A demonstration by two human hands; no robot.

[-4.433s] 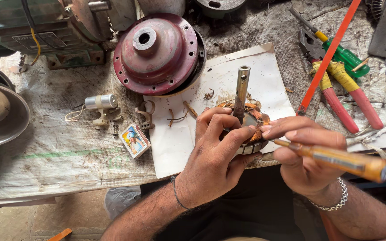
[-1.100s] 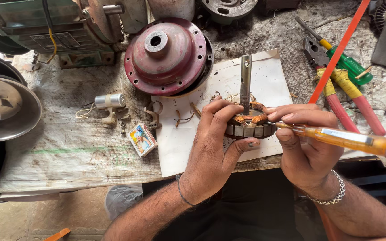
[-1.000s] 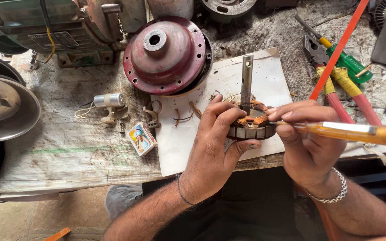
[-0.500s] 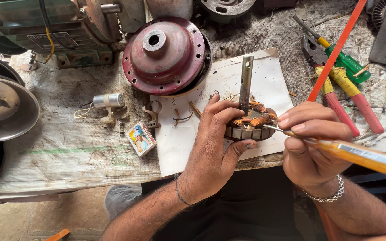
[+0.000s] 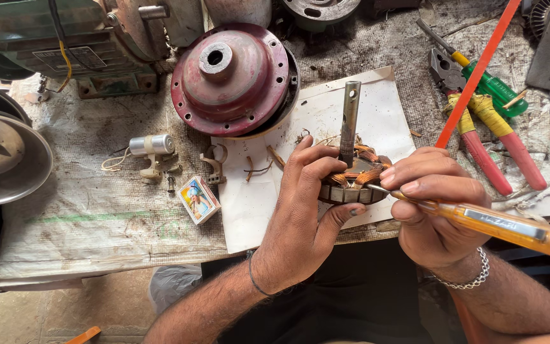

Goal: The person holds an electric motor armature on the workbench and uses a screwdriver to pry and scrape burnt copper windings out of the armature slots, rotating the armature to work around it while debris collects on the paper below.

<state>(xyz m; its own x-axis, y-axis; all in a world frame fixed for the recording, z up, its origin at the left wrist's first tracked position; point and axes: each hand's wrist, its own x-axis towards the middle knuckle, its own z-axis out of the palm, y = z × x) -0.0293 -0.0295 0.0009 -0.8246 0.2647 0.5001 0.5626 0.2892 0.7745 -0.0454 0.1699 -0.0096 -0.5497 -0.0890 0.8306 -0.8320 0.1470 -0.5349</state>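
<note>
Head view: one wound motor core [image 5: 351, 181] with a single steel shaft [image 5: 350, 118] standing upright, at centre frame just over the near edge of the bench. Left hand [image 5: 303, 210] wrapped round the core from the left, fingers curled over the copper windings, thumb pressed under the rim. Right hand [image 5: 434, 216] at centre right, fingers pinched tight on one amber-handled screwdriver [image 5: 479, 220], its tip touching the windings on the core's right side. Underneath, one white paper sheet [image 5: 256, 204] spread on a grey bench cloth [image 5: 97, 210]. One red round motor housing [image 5: 230, 79] at upper centre, touching the sheet's top left corner. One small silver capacitor [image 5: 151, 145] and one matchbox [image 5: 198, 199] left of the sheet, near each other but apart. One pair of pliers [image 5: 479, 127] with red grips and one green-handled screwdriver [image 5: 488, 79] at upper right, crossed by one orange rod [image 5: 475, 73]. One grey metal bowl [image 5: 7, 159] cut off by the left edge. Bare cloth lower left, between matchbox and bench edge.
</note>
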